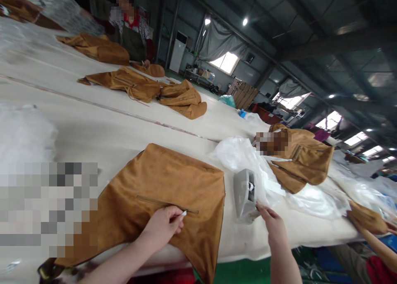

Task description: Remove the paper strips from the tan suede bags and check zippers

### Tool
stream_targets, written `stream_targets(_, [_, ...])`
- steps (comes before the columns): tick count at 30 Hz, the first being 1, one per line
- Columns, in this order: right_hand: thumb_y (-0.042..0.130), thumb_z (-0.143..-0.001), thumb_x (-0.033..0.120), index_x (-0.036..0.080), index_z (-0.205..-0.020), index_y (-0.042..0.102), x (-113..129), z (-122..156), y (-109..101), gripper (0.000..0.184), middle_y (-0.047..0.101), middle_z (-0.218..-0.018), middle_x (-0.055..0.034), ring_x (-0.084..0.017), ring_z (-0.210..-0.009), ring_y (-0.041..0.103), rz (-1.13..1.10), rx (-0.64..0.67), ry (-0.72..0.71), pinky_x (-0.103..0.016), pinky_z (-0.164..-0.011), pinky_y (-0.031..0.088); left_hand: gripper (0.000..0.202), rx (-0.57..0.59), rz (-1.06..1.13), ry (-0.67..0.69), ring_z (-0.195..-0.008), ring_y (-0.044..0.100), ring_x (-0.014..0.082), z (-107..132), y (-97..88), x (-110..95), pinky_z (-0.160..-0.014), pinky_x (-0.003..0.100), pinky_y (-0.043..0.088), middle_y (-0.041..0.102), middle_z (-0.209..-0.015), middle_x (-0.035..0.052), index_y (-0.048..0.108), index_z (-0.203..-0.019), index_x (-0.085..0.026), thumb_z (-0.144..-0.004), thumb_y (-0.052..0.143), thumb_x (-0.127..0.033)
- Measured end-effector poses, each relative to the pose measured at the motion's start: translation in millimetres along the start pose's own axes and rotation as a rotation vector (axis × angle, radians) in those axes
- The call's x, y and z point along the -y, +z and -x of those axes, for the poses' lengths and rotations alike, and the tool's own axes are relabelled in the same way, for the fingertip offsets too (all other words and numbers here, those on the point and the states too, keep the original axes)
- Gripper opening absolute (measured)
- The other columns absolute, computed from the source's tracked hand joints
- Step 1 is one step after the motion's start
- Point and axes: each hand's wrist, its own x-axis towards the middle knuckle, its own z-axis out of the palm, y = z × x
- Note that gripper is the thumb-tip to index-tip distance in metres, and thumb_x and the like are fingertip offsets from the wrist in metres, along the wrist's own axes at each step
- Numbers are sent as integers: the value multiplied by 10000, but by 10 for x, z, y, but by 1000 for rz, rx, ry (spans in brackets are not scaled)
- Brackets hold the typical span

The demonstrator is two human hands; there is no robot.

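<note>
A folded tan suede-like garment (167,193) lies on the white table (102,127) in front of me, with a zip pocket across it. My left hand (164,224) rests on the garment just below the zip, fingers pinched on a small white piece (184,213). My right hand (271,222) is at the base of a grey tape dispenser (245,195) to the right of the garment, its fingers curled and touching the dispenser.
Clear plastic bags (248,160) lie beyond the dispenser, beside another tan garment (304,162). More tan garments (145,87) sit further up the table. A person in an apron (133,27) works at the far side. Another person's arm (375,242) reaches in at the right edge.
</note>
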Motion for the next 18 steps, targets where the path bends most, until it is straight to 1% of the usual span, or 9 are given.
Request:
stream_targets(3, [770, -540, 527, 158, -759, 763, 25, 18, 39, 428, 760, -832, -99, -296, -879, 680, -95, 23, 1, -351, -739, 529, 315, 1, -8, 3, -627, 667, 178, -3, 3, 4, -639, 272, 512, 681, -697, 26, 603, -765, -183, -759, 446, -456])
stream_targets(5, [786, -529, 529, 159, -756, 757, 45, 48, 54, 435, 759, -829, -95, -289, -878, 680, -139, 9, -15, -353, -763, 530, 317, 2, -14, 5, -637, 670, 181, -2, 3, 3, -643, 274, 514, 683, -701, 29, 602, -768, -182, -762, 445, -458])
stream_targets(7, [791, -527, 539, 168, -749, 747, 57, 103, 56, 434, 757, -863, -88, -283, -901, 674, -161, -38, -39, -350, -786, 525, 315, 3, -17, 7, -642, 671, 181, 2, 2, -2, -645, 273, 513, 682, -698, 26, 600, -760, -186, -765, 446, -460])
stream_targets(10, [798, -536, 540, 183, -721, 732, 51, 236, 27, 407, 749, -902, -82, -281, -925, 656, -144, -127, -57, -345, -779, 515, 296, -9, -6, 7, -637, 664, 172, 12, 7, -6, -640, 262, 507, 675, -686, 12, 595, -749, -195, -770, 451, -452])
stream_targets(12, [809, -540, 521, 184, -710, 727, 28, 339, -8, 386, 743, -849, -77, -283, -898, 648, -108, -175, -48, -347, -758, 504, 291, -20, 0, 10, -636, 660, 171, 15, 15, 0, -636, 259, 505, 673, -683, 8, 595, -753, -199, -778, 453, -452])
stream_targets(14, [824, -533, 503, 177, -713, 725, -8, 433, -33, 385, 726, -742, -58, -268, -810, 645, -89, -196, 14, -345, -714, 499, 296, -26, -1, 16, -637, 659, 173, 12, 23, 15, -638, 260, 508, 675, -685, 8, 597, -761, -203, -789, 453, -460])
stream_targets(16, [831, -512, 516, 169, -710, 712, -52, 501, -30, 417, 698, -651, -37, -238, -704, 635, -118, -175, 88, -335, -654, 502, 306, -25, -7, 21, -639, 663, 174, 6, 31, 35, -641, 259, 511, 679, -692, 9, 603, -778, -203, -797, 455, -471])
stream_targets(18, [827, -488, 555, 163, -700, 689, -96, 534, 2, 466, 681, -612, -30, -213, -620, 623, -176, -126, 134, -328, -600, 512, 313, -28, -15, 27, -643, 669, 172, 3, 35, 57, -642, 252, 514, 685, -709, 10, 612, -807, -199, -802, 460, -472])
